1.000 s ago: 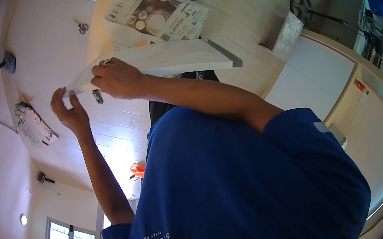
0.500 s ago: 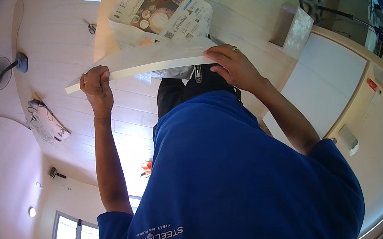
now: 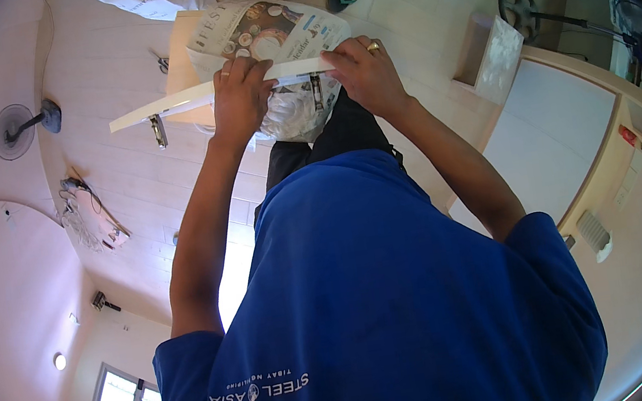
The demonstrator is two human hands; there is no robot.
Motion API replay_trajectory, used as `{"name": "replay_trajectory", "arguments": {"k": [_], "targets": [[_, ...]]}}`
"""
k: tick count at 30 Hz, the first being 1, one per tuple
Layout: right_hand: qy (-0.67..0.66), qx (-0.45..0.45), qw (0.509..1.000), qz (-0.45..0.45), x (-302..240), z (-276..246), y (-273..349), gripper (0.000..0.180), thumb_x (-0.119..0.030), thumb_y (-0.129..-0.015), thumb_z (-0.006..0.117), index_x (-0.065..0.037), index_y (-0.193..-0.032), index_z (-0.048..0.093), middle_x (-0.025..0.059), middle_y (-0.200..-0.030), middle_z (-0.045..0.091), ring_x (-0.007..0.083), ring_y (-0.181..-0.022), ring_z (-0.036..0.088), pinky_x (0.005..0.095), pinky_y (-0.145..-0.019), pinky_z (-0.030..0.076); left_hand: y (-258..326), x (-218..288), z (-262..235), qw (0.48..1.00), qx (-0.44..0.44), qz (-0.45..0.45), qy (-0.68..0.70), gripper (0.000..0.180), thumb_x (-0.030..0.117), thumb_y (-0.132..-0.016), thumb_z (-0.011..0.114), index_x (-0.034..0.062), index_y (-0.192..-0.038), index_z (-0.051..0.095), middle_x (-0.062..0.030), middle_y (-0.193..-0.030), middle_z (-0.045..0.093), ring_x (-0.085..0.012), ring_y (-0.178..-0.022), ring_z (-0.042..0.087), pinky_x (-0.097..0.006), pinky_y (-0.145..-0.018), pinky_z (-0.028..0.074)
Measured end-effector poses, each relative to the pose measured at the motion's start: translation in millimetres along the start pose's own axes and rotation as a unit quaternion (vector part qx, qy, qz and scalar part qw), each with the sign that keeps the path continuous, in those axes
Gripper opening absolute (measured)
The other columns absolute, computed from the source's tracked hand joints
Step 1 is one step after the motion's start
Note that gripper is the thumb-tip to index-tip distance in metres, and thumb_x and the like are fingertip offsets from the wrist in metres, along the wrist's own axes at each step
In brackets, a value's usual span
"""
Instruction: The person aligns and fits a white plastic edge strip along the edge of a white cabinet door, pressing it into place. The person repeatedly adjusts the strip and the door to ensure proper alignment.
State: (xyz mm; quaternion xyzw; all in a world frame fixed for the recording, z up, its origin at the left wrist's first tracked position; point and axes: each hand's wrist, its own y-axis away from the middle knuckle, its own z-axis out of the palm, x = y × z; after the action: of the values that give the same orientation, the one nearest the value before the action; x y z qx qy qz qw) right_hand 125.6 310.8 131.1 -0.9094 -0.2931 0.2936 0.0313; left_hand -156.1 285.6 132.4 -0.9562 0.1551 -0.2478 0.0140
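So you've got both arms stretched out in front of your torso (image 3: 375,291), elbows set wider than your wrists. Your left forearm (image 3: 205,225) angles inward to the right, and your left hand (image 3: 240,101) has its back facing up, fingers curled over in a grip, thumb side toward the other hand. Your right forearm (image 3: 459,160) slants in from the opposite side, and your right hand (image 3: 367,71) has bent fingers pinched in, pointing left. Hands are pretty near each other, not touching, right one slightly farther out.
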Motion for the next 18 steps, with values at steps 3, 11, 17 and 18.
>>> {"name": "replay_trajectory", "arguments": {"k": [3,11,17,18], "targets": [[0.001,0.015,1.0,0.016,8.3,3.0,-15.5,0.032,-0.016,-0.085,0.084,-0.014,-0.115,0.077,0.0022,-0.105,0.063,0.0274,-0.103,0.062,0.0475,-0.093,0.047,-25.3,-5.4,0.8,0.999,0.032,0.013,0.042,0.036,0.014,-0.08,0.089,0.0075,-0.114,0.08,-0.0096,-0.103,0.068,-0.0342,-0.102,0.064,-0.048,-0.089,0.048],[0.036,0.065,0.997,0.009,18.4,12.5,-29.8,0.03,-0.015,-0.085,0.084,-0.014,-0.114,0.077,0.0026,-0.097,0.062,0.0269,-0.098,0.06,0.0451,-0.095,0.045,-46.5,-8.8,0.6,0.996,0.069,0.05,0.03,0.038,0.012,-0.077,0.089,0.0066,-0.113,0.08,-0.0107,-0.097,0.067,-0.035,-0.097,0.065,-0.049,-0.087,0.049],[0.054,0.08,0.995,-0.004,16.1,14.3,-23.8,0.029,-0.016,-0.085,0.083,-0.015,-0.114,0.079,0.0016,-0.1,0.065,0.0263,-0.099,0.061,0.0456,-0.1,0.043,-39.4,-5.5,5.1,0.999,0.036,0.0,0.016,0.034,0.012,-0.08,0.086,0.0115,-0.113,0.08,-0.0064,-0.105,0.069,-0.0317,-0.106,0.066,-0.048,-0.095,0.048],[0.053,0.085,0.995,-0.004,16.2,15.5,-22.1,0.03,-0.016,-0.086,0.084,-0.015,-0.115,0.079,0.0009,-0.102,0.066,0.026,-0.1,0.061,0.0456,-0.101,0.043,-40.7,-6.2,4.2,0.999,0.03,-0.007,0.015,0.034,0.012,-0.08,0.086,0.0117,-0.114,0.08,-0.0065,-0.105,0.07,-0.0318,-0.108,0.066,-0.048,-0.096,0.048]]}}
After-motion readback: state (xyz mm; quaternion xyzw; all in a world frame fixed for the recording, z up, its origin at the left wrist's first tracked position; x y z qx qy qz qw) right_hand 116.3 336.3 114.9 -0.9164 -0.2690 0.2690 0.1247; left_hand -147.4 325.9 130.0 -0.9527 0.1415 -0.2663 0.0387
